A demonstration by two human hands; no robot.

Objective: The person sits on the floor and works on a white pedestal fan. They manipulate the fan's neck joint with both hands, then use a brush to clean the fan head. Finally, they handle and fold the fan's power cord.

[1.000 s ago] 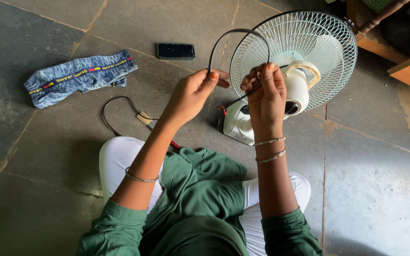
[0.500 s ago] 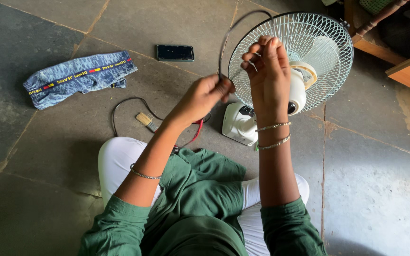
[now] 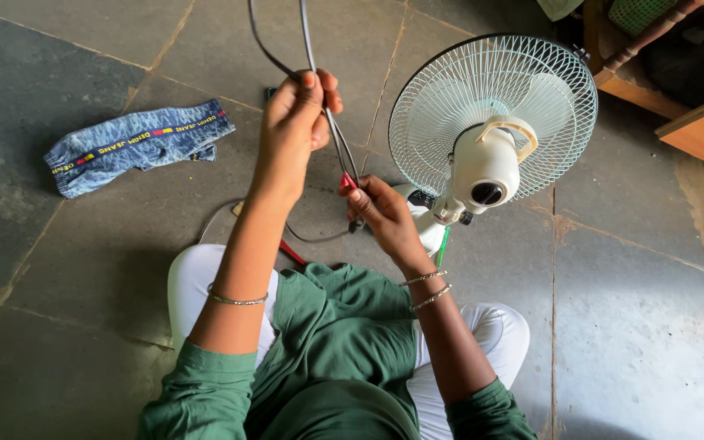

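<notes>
Cable (image 3: 319, 90) pinched in both hands, beside fan (image 3: 495, 122)

The cord (image 3: 319, 90) loops up out of the top edge, so where it bends is cut off. The left hand (image 3: 295, 122) covers a dark flat thing on the floor, only a corner peeks out. The fan (image 3: 490, 122) base sits mostly behind the right hand (image 3: 385, 216). What the red bit at the right fingers (image 3: 356, 195) is, can't tell. Wooden furniture (image 3: 694, 122) at the top right corner runs out of frame.
</notes>
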